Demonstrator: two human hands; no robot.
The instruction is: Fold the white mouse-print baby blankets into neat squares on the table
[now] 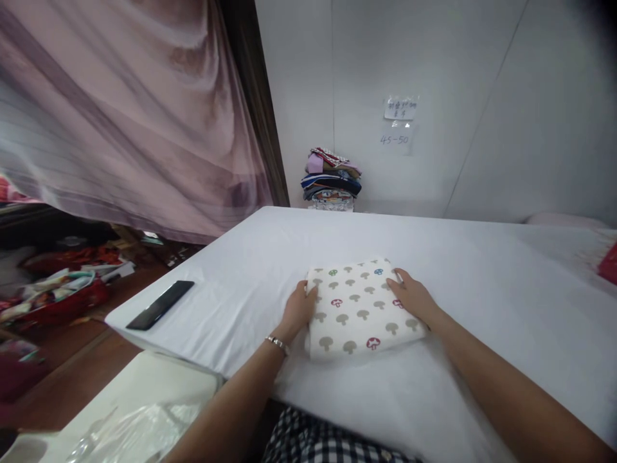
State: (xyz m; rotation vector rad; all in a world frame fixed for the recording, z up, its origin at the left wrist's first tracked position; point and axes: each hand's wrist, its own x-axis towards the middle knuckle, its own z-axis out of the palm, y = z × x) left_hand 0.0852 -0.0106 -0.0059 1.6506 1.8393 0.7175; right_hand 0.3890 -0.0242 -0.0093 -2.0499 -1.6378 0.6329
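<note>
A folded cream cloth (359, 308) printed with small mushrooms lies on the white table (482, 283) in front of me. My left hand (299, 308) grips its left edge, fingers curled round the fold, a thin bracelet on the wrist. My right hand (412, 296) rests on the cloth's right side, fingers laid flat on top and thumb along the edge.
A black phone (160, 304) lies near the table's left corner. A stack of folded fabrics (331, 180) stands against the far wall under two paper notes (399, 122). A pink curtain (120, 109) hangs at left above clutter on the floor. A red item (608, 263) sits at the right edge.
</note>
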